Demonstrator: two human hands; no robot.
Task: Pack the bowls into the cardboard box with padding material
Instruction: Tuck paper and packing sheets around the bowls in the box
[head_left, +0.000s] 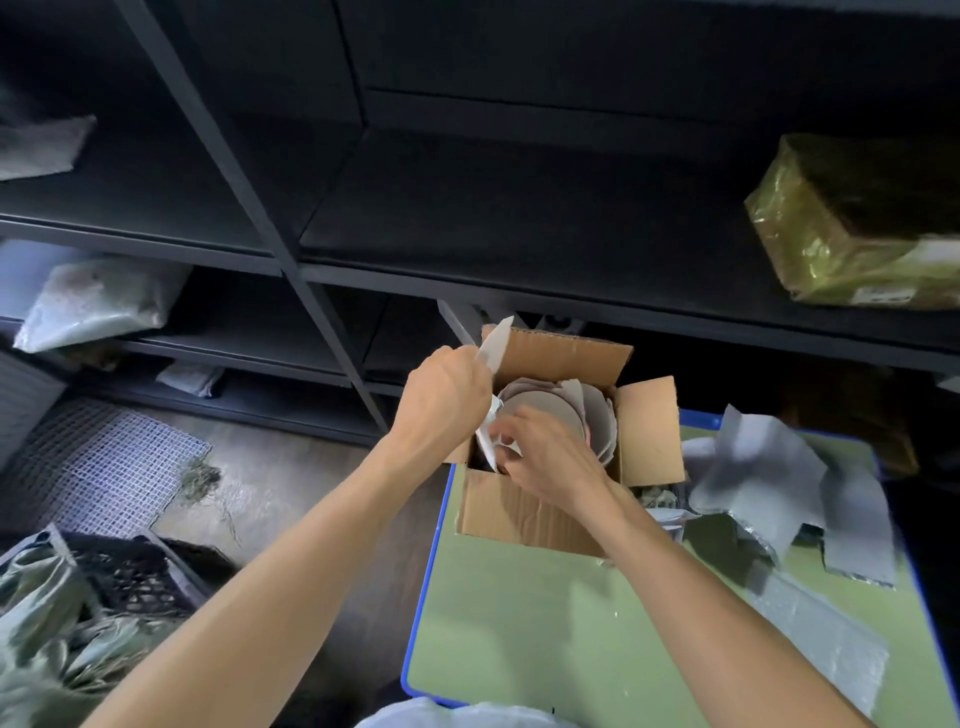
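An open cardboard box (524, 512) stands on the far left corner of a green table (545, 634). Pale bowls (540, 410) wrapped in light paper sit upright inside it. My left hand (441, 400) is at the box's left rim, closed on a white sheet of padding (496, 340) that sticks up above the box and runs down along its left wall. My right hand (545, 457) reaches into the box beside the bowls, its fingers pinching the lower part of the same sheet.
Grey foam padding sheets (779, 478) lie to the right of the box on the table. Dark metal shelving (415, 208) rises behind, holding a yellow wrapped parcel (857, 223). On the floor at left are a black crate (130, 577) and a mesh mat (98, 467).
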